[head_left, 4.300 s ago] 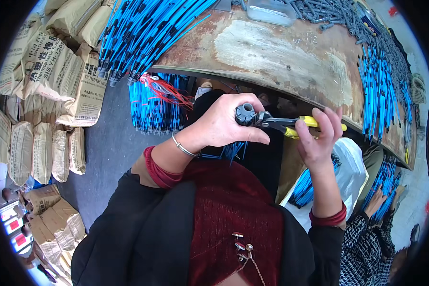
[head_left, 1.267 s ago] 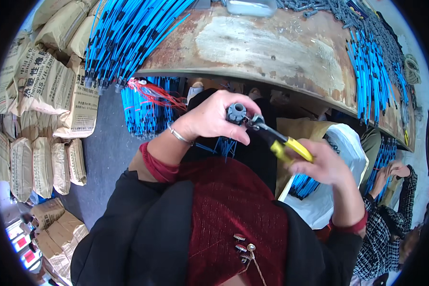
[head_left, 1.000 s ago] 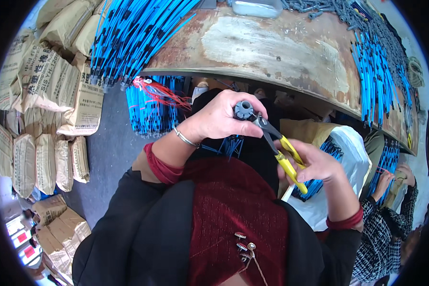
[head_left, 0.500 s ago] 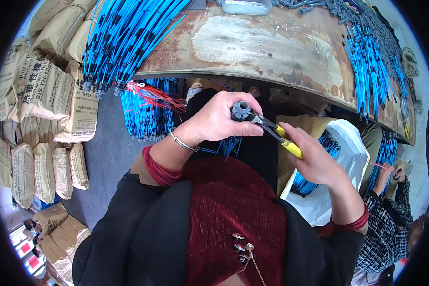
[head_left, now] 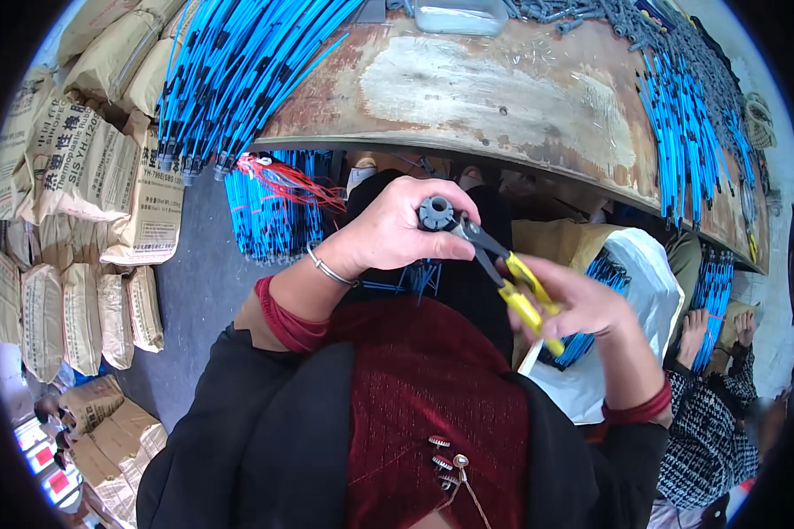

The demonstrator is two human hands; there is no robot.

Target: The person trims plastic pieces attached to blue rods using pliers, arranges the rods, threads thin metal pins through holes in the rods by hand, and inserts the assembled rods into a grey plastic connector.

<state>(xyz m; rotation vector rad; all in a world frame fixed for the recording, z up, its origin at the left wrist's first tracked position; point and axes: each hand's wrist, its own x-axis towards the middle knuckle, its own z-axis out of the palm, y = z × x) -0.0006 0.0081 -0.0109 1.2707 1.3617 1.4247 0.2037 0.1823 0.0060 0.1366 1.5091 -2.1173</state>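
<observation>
A dark grey, round plastic fitting (head_left: pixel 435 212) with a notched rim and a hollow centre stands end-up in the left hand (head_left: pixel 406 231), whose fingers and thumb curl closely round it. The hand hides most of the body beneath the rim, so its length cannot be told.

The right hand (head_left: pixel 582 298), slightly blurred, is wrapped about metal pliers with yellow-sleeved handles (head_left: pixel 522 307). The handles are spread apart, and the head is just beside the fitting, near the left thumb; whether the jaws touch it cannot be told.

Below the left hand, a few thin blue rods (head_left: pixel 419 278) show against dark clothing. Just beneath the right hand, a white-lined sack (head_left: pixel 653 264) holds more blue rods.

Beyond both hands runs the edge of a worn wooden tabletop (head_left: pixel 494 88), bearing a thick bundle of blue rods with black sleeves (head_left: pixel 238 79) to the left hand's upper left and a clear plastic tray (head_left: pixel 460 21) farther off. Left of the left hand, red cords (head_left: pixel 291 182) lie over another blue bundle.
</observation>
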